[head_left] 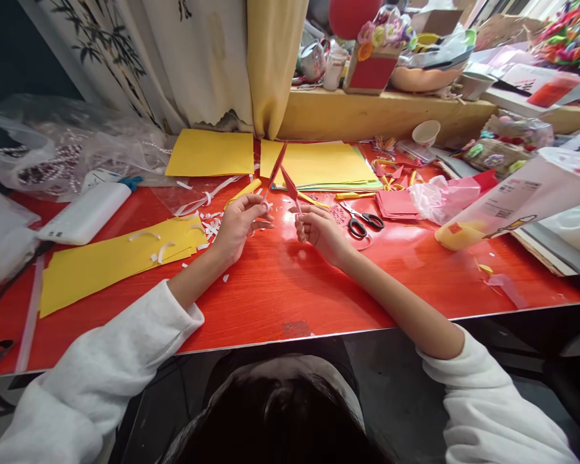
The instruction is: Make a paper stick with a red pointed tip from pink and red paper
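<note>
Above the middle of the red table, my left hand (239, 225) pinches the lower end of a narrow, pointed red folded-paper piece (276, 166). Its fingers are closed around something pale pink at the base, too small to make out. My right hand (321, 233) grips the thin stem of a second pointed red paper piece (289, 183), which tilts toward the first. The tips of the two pieces come close; whether they touch I cannot tell. Black-handled scissors (362, 221) lie just right of my right hand. White paper scraps (212, 227) are scattered beside my left hand.
Yellow paper strips (111, 261) lie at left near a white box-like device (87, 212). Yellow sheets (314, 164) rest at the back, with a stack of red paper squares (397, 204) to their right. A tilted paper cup (517, 196) stands at right. The table's front edge (319, 336) is close.
</note>
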`<move>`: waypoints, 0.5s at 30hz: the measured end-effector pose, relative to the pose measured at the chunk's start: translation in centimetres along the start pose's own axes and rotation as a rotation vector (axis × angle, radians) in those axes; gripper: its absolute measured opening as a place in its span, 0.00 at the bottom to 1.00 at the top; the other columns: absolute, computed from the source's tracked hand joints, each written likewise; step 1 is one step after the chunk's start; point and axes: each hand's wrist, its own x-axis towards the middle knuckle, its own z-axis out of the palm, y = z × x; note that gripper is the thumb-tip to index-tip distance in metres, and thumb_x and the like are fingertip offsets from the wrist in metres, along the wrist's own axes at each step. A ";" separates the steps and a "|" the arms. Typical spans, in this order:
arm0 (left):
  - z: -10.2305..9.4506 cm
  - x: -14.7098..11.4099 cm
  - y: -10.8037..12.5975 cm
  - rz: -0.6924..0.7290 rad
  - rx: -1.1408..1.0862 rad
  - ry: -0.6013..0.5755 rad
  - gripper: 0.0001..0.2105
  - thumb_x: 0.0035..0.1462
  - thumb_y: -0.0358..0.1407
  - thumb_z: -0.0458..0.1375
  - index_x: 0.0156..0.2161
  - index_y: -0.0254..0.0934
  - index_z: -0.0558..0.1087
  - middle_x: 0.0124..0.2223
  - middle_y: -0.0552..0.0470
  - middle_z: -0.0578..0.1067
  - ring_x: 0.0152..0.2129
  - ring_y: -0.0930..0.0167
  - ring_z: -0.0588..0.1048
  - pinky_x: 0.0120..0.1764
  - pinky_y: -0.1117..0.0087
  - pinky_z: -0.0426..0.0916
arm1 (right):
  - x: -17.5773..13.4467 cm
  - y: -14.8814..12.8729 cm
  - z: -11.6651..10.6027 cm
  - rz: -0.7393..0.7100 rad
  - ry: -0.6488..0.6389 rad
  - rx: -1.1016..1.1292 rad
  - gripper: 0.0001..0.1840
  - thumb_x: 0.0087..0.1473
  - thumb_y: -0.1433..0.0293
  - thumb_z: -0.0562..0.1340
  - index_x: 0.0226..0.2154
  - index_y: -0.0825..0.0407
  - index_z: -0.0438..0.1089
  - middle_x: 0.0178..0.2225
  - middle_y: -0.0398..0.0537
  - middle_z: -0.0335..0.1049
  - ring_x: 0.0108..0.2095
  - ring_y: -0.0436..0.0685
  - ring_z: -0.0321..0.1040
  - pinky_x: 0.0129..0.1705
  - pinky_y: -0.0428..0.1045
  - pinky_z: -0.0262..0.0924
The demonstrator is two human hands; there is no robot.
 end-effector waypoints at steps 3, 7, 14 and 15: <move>0.5 -0.8 1.6 0.121 0.275 0.045 0.05 0.50 0.31 0.59 0.32 0.36 0.66 0.27 0.57 0.68 0.21 0.76 0.70 0.28 0.72 0.68 | 0.0 0.3 0.0 -0.057 0.043 -0.054 0.15 0.46 0.69 0.63 0.40 0.51 0.65 0.21 0.35 0.61 0.17 0.43 0.55 0.21 0.42 0.54; 1.8 -4.9 4.4 0.393 0.836 -0.223 0.10 0.53 0.29 0.57 0.42 0.40 0.70 0.33 0.52 0.73 0.28 0.73 0.72 0.35 0.71 0.66 | 0.1 0.6 -0.3 -0.164 0.050 -0.146 0.14 0.50 0.65 0.62 0.40 0.50 0.67 0.22 0.36 0.60 0.20 0.44 0.56 0.23 0.43 0.55; -1.0 -16.3 5.0 0.496 1.221 -0.461 0.22 0.58 0.29 0.51 0.57 0.46 0.60 0.41 0.52 0.77 0.33 0.70 0.77 0.32 0.70 0.68 | -0.2 0.7 -0.2 -0.202 0.049 -0.211 0.11 0.52 0.64 0.60 0.38 0.51 0.69 0.23 0.38 0.60 0.22 0.45 0.59 0.25 0.43 0.58; -2.5 -17.9 5.0 0.493 1.270 -0.451 0.20 0.58 0.29 0.50 0.55 0.47 0.62 0.40 0.53 0.77 0.33 0.69 0.77 0.32 0.69 0.68 | -0.3 0.7 -0.1 -0.206 0.050 -0.218 0.11 0.52 0.64 0.60 0.38 0.51 0.69 0.23 0.38 0.60 0.22 0.45 0.59 0.25 0.43 0.59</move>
